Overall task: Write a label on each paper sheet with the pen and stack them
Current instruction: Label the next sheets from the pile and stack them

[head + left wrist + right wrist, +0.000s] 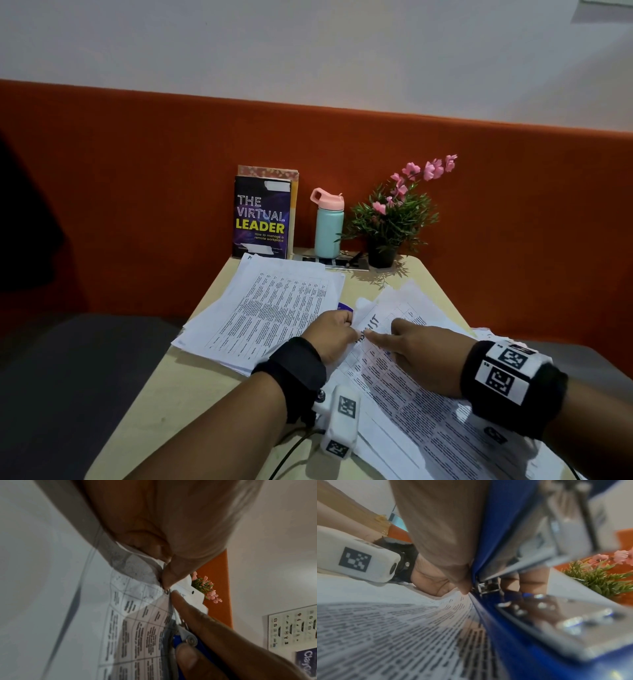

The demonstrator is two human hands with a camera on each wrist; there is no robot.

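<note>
L hand [334, 334] pinches top edge of sheet [394, 363], prob. to steady/lift it | R hand [416, 346] grips blue stapler-like tool [513, 615] at same edge, forefinger out; no pen seen | 2 paper piles on tabletop [150, 411]: left stack [274, 308], right pile under hands | bkgd: 1 bottle [328, 224], 1 plant [394, 219], 2 books [262, 219]
</note>
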